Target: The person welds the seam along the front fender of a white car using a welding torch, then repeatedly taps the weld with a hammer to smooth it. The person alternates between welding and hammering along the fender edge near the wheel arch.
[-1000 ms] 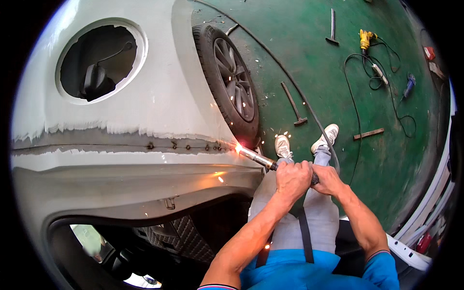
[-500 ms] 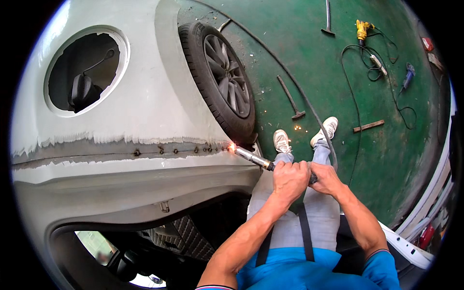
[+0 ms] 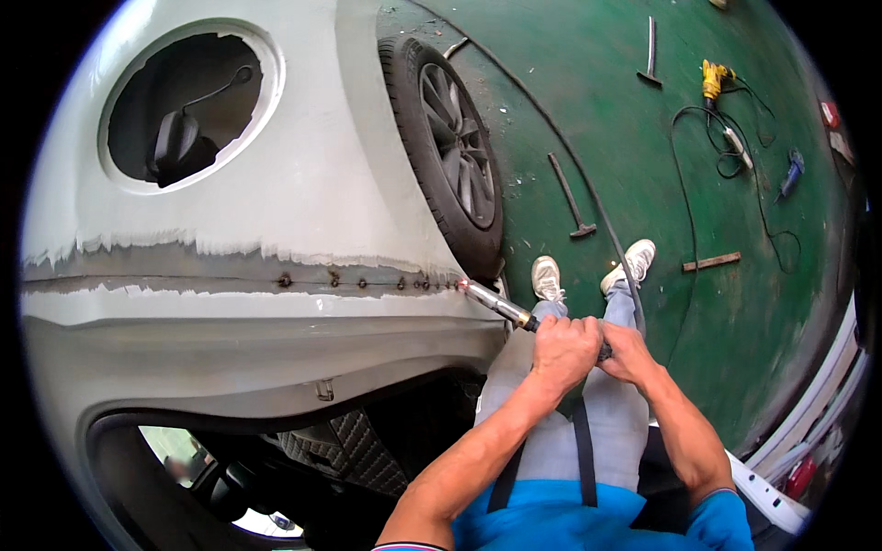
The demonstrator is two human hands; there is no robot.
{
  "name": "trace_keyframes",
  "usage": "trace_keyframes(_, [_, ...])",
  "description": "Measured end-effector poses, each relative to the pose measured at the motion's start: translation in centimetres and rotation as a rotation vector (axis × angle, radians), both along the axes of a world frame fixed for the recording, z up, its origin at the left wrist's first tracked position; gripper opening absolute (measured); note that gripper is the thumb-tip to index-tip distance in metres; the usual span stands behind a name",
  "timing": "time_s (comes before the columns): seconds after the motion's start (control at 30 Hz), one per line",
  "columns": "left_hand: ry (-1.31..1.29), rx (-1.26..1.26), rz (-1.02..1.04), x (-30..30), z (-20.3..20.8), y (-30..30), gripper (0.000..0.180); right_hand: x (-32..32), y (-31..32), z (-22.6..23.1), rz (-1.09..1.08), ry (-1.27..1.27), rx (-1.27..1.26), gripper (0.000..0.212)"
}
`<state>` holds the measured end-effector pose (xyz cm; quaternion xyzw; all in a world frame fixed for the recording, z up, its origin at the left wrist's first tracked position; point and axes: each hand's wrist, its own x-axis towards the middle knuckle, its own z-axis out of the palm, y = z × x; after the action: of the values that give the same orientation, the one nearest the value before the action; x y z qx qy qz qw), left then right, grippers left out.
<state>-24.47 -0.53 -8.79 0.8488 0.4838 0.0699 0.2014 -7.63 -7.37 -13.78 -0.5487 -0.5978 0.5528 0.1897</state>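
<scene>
Both my hands are closed round the handle of a welding torch, side by side in front of my thighs. My left hand grips it nearer the nozzle, and my right hand holds the rear end, where the black cable runs off. The silver nozzle points left and meets the bare metal seam of a pale car panel beside the wheel. A small reddish glow shows at its tip. Several dark weld spots dot the seam.
The car wheel stands just beyond the nozzle. On the green floor lie a hammer, another long-handled tool, a yellow power drill, a blue tool, cords and a wooden strip. An open door window is at lower left.
The bright glow and sparks at the torch tip have shrunk to a small red spot, and most sparks on the floor are gone. The whole view has shifted; both hands keep their grip.
</scene>
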Motion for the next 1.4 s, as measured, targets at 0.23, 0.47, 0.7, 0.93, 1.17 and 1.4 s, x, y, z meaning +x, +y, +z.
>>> trace_keyframes(0.23, [-0.005,0.001,0.023,0.2,-0.4,-0.2,0.022,0.2,1.1,1.0,0.012,-0.034,-0.029,0.034])
trace_keyframes(0.47, [-0.016,0.002,0.035,0.3,-0.5,0.0,0.022,0.4,1.3,0.8,0.032,-0.029,-0.038,0.036])
trace_keyframes(0.7, [0.034,-0.036,-0.01,0.0,0.2,0.0,0.02,0.5,0.0,-0.7,0.078,-0.1,-0.071,0.057])
trace_keyframes(0.93, [0.006,-0.061,-0.003,0.3,-0.3,0.0,0.021,0.3,0.9,0.3,0.057,-0.095,-0.166,0.044])
trace_keyframes(1.17, [-0.196,-0.002,-0.104,1.6,5.2,0.6,0.03,2.2,-0.4,1.2,-0.135,-0.029,0.004,0.061])
trace_keyframes(1.4, [-0.167,-0.611,-0.065,-2.6,6.6,-6.4,0.025,3.8,0.5,-1.2,-0.326,-0.178,-0.02,0.061])
